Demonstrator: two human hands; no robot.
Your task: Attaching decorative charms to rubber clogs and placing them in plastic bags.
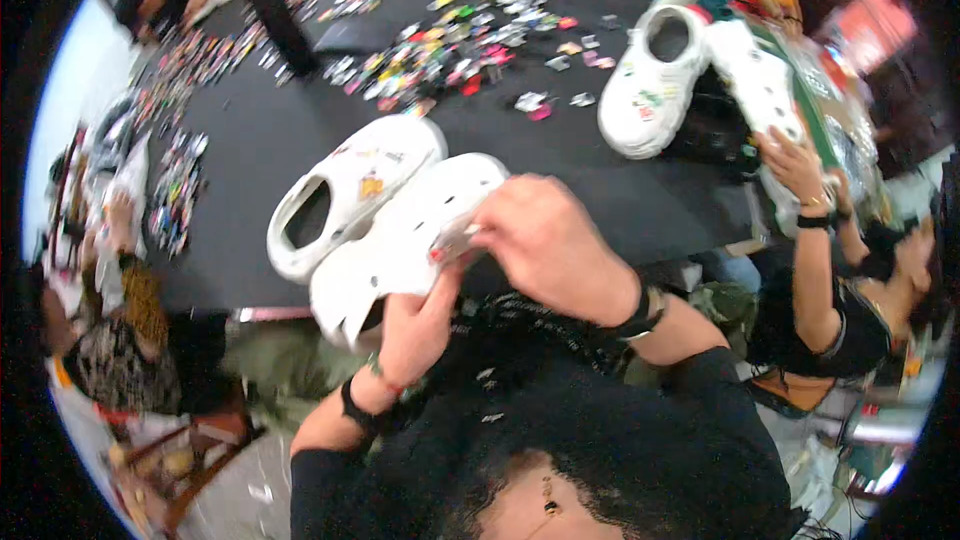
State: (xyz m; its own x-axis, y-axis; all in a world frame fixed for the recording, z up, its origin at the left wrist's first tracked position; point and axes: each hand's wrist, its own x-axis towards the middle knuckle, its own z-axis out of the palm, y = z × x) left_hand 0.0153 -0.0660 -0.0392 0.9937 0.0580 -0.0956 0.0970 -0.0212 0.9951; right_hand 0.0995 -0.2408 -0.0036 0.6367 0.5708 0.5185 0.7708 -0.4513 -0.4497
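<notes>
A white clog (395,260) with round holes is tilted over the table's near edge. My left hand (415,335) grips it from below, its thumb along the side. The fingers of my right hand (540,240) are pinched against the clog's upper. At their tips is a small pale and red shoe charm (438,254), blurred and partly covered. Just beyond lies a second white clog (385,165), with several colourful charms on its upper; the held clog overlaps its side.
Many small charms (450,50) are strewn across the black table (530,145). A white clog with charms (650,90) stands at the right. Beside it a co-worker's hand (795,165) touches another white clog (755,80). A black cylinder (275,20) stands far left. Other people sit around the table.
</notes>
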